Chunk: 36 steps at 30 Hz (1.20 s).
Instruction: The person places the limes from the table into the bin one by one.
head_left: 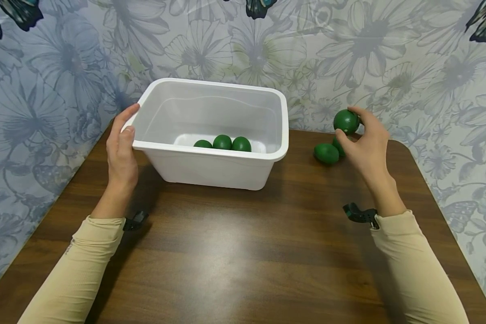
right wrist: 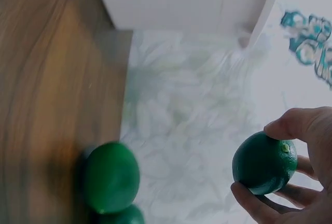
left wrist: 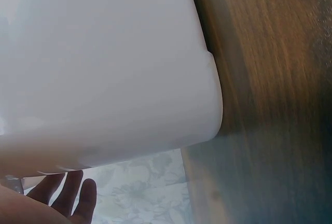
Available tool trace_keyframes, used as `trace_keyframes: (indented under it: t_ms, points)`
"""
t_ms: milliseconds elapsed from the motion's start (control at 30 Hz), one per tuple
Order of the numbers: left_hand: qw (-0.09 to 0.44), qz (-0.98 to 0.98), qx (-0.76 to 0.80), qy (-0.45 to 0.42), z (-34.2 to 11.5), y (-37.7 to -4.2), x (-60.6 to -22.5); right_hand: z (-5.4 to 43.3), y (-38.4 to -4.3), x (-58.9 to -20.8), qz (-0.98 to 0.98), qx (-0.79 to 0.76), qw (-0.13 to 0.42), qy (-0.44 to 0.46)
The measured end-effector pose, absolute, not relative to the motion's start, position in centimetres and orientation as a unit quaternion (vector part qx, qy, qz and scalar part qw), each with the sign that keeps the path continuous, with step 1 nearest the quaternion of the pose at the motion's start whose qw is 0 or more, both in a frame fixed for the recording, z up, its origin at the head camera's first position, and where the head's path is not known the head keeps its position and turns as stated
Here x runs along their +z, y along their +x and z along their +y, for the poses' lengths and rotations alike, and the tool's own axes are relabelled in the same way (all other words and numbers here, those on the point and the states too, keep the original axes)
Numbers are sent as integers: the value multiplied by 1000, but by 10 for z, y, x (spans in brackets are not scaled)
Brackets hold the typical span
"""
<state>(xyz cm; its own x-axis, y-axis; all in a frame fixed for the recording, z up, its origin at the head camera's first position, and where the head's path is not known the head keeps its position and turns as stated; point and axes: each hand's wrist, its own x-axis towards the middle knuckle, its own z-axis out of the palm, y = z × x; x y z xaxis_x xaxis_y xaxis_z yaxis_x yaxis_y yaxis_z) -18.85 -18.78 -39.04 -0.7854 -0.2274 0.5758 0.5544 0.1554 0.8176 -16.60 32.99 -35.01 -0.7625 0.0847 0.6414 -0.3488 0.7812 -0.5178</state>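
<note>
Right wrist view, held fruit point(right wrist: 264, 163) (perhaps lime), green, glossy

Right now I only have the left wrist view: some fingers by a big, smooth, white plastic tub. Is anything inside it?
Observer: Yes, three round green fruits show inside the white plastic tub.

Operator: Lovely! And what's the other hand up to?

Observer: The right hand holds another round green fruit between thumb and fingers.

Operator: Any more lying about outside?

Observer: Two more green fruits show on the brown wooden table, to the right of the tub in the head view.
</note>
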Motion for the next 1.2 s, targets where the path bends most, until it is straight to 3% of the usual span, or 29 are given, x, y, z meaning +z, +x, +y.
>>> trace_keyframes:
  t_ms: [633,867,1200]
  points:
    - [308,-702,-632,-117,-188,-188,-391,265,-154,-325,-853,387,308,165]
    - [308,-701,-633,-117,-187,-188,-391,228,-129,-303,-820,459,276,203]
    - [311,-694,-638,-118,-187,-188,-391,216,-149,-319,-820,432,291,236]
